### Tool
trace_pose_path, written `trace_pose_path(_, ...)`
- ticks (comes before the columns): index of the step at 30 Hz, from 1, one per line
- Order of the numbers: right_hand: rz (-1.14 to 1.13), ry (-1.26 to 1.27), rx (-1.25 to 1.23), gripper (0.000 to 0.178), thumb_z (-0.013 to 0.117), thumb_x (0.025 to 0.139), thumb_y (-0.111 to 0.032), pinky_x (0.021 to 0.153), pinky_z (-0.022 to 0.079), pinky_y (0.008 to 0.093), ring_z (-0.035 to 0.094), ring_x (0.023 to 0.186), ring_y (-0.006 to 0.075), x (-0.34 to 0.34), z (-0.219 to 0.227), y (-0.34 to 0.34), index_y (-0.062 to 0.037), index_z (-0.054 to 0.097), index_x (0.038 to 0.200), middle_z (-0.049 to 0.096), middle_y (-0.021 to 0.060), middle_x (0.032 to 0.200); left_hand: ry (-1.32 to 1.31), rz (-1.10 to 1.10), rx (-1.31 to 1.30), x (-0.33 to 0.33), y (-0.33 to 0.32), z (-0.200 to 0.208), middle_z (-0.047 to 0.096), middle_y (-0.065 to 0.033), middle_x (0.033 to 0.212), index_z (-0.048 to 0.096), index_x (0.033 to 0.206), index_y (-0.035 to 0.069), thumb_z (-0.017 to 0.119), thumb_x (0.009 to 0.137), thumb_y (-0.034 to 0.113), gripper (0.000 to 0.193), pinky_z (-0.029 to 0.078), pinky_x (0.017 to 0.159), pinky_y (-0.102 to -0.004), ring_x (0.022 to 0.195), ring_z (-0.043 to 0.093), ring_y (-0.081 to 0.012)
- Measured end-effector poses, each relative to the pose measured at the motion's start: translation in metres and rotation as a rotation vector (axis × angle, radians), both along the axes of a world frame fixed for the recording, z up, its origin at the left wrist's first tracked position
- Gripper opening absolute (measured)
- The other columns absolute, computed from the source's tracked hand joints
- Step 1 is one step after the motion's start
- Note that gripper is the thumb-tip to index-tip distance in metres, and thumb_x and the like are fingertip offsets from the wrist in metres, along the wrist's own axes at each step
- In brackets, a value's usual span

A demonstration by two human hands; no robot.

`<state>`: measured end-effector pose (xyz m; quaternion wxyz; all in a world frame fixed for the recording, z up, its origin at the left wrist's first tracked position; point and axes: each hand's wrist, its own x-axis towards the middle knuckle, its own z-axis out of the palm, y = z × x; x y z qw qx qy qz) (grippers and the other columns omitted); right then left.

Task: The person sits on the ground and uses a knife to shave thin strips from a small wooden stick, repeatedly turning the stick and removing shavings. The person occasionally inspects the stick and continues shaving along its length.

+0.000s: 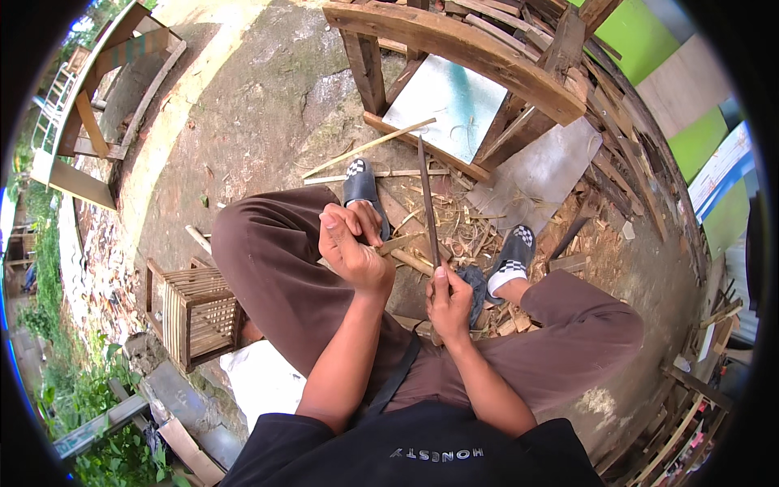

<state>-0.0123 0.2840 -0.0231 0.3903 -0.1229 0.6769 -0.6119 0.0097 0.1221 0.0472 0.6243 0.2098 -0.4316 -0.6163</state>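
My left hand [355,253] is raised over my bent left knee, its fingers curled closed. A short pale strip [401,242], which looks like bamboo, shows beside its fingertips; I cannot tell whether the fingers grip it. In my right hand [449,305], wrapped by thumb and fingers, is a long, narrow, dark knife-like blade [428,191]. Its pointed end reaches away from me, and its lower end comes out below the hand. A thicker pale stick [412,261] lies between the two hands. Behind my right hand is a crumpled dark blue cloth [472,282].
Shavings and offcuts [462,219] litter the ground between my feet. Long thin strips [369,148] lie ahead. A wooden frame [454,50] with a white panel [456,101] stands beyond. At left sits a small slatted crate [195,312]; piled wood [625,154] lines the right.
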Motion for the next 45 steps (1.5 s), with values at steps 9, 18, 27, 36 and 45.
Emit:
trace_pose_path(9, 0.112, 0.086, 0.062, 0.045, 0.049, 0.109, -0.032, 0.048, 0.036, 0.022, 0.042, 0.055, 0.0036, 0.007, -0.007, -0.004, -0.0009, 0.057, 0.14, 0.048, -0.0049, 0.067, 0.029, -0.03, 0.056, -0.004, -0.003, 0.007, 0.033, 0.0004, 0.054, 0.036, 0.077, 0.012, 0.034, 0.112, 0.032, 0.041, 0.028, 0.054, -0.0261, 0.049, 0.029, -0.009)
trace_pose_path(18, 0.106, 0.236, 0.109, 0.04, 0.049, 0.108, -0.029, 0.052, 0.037, 0.0253, 0.041, 0.058, 0.0048, 0.006, -0.001, -0.001, 0.0015, 0.065, 0.129, 0.045, -0.0049, 0.063, 0.027, -0.068, 0.032, -0.003, 0.0, 0.002, 0.034, 0.0005, 0.053, 0.037, 0.077, 0.013, 0.034, 0.112, 0.033, 0.04, 0.029, 0.054, -0.0264, 0.049, 0.03, -0.01)
trace_pose_path(27, 0.163, 0.225, 0.338, 0.035, 0.052, 0.105, -0.024, 0.056, 0.043, 0.0377, 0.049, 0.054, 0.0178, 0.006, -0.015, 0.005, 0.0018, 0.065, 0.126, 0.05, 0.0159, 0.059, -0.009, -0.046, 0.005, -0.007, 0.003, 0.006, 0.033, 0.0005, 0.052, 0.036, 0.077, 0.013, 0.032, 0.112, 0.033, 0.041, 0.03, 0.05, -0.0252, 0.047, 0.029, -0.0098)
trace_pose_path(36, 0.033, 0.214, -0.034, 0.04, 0.047, 0.109, -0.029, 0.048, 0.035, 0.0209, 0.045, 0.055, 0.0035, 0.006, 0.014, 0.001, 0.0029, 0.064, 0.125, 0.048, -0.0028, 0.066, -0.01, -0.061, 0.026, -0.01, 0.002, 0.009, 0.032, -0.0003, 0.054, 0.034, 0.075, 0.012, 0.034, 0.112, 0.033, 0.042, 0.028, 0.054, -0.0267, 0.05, 0.029, -0.0094)
trace_pose_path(45, 0.012, 0.295, -0.008, 0.037, 0.05, 0.106, -0.022, 0.055, 0.043, 0.0302, 0.05, 0.054, 0.0116, 0.006, 0.03, 0.0, -0.0008, 0.062, 0.134, 0.047, 0.0034, 0.059, -0.001, -0.043, -0.014, -0.007, -0.001, 0.006, 0.033, 0.0011, 0.053, 0.036, 0.076, 0.013, 0.031, 0.112, 0.033, 0.041, 0.028, 0.048, -0.0243, 0.047, 0.029, -0.0095)
